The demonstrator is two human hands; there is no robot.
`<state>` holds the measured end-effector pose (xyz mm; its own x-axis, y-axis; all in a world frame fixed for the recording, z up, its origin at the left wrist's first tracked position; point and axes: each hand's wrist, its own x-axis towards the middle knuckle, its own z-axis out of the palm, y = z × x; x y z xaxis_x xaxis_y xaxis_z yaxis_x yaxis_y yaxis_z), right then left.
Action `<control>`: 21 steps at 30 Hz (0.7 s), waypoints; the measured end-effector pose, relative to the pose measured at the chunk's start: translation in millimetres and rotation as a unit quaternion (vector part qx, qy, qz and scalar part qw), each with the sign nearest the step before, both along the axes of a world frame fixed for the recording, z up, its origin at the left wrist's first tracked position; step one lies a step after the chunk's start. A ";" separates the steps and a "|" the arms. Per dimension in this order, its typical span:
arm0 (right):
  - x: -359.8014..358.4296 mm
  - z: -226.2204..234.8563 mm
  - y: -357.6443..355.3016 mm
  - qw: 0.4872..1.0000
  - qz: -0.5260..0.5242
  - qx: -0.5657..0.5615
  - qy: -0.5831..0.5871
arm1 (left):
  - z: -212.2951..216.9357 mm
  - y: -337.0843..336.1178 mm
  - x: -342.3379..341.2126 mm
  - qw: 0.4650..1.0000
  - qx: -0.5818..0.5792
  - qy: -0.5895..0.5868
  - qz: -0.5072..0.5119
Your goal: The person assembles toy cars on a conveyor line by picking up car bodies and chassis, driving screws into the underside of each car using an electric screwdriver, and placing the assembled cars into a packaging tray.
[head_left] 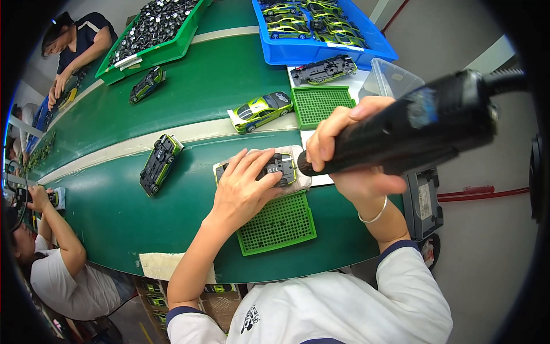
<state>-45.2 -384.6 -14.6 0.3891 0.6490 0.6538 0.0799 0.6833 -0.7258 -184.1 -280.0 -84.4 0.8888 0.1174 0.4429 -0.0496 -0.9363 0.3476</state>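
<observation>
My left hand [242,186] lies over an upside-down toy car [285,167], its fingers holding the car down on a whitish pad [302,181]. The car's black underside shows around my fingers. My right hand [358,184] is wrapped round a thick black electric screwdriver [415,129], which is tilted, with its narrow end by the right end of the car. Whether the tip touches the car cannot be made out. Just below the pad lies a green perforated tray [277,225] with small dark pieces in it. A second green tray [322,104] sits beyond the pad.
Other toy cars lie upside down [160,164], upright [260,111], on the left [147,84] and by the blue bin [358,56] of cars. A green bin [182,35] holds black parts. A clear box [395,77] stands right. Two co-workers [74,275] [86,40] sit left.
</observation>
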 end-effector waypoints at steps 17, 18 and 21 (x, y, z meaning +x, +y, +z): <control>-2.6 -43.6 21.9 0.993 -0.021 -0.114 0.012 | -6.1 3.3 3.6 1.000 -0.004 -0.019 -0.005; -3.0 -42.9 22.2 0.992 -0.027 -0.125 0.009 | -6.1 3.2 3.4 1.000 -0.008 -0.021 -0.005; -3.2 -41.4 23.5 0.991 -0.013 -0.132 0.017 | -6.6 2.6 3.2 1.000 -0.010 -0.026 -0.003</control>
<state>-48.4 -361.1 -56.0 0.4275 0.7846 0.4490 0.0678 0.4674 -0.8814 -180.9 -277.4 -91.0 0.8655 0.1223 0.4857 -0.0727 -0.9288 0.3635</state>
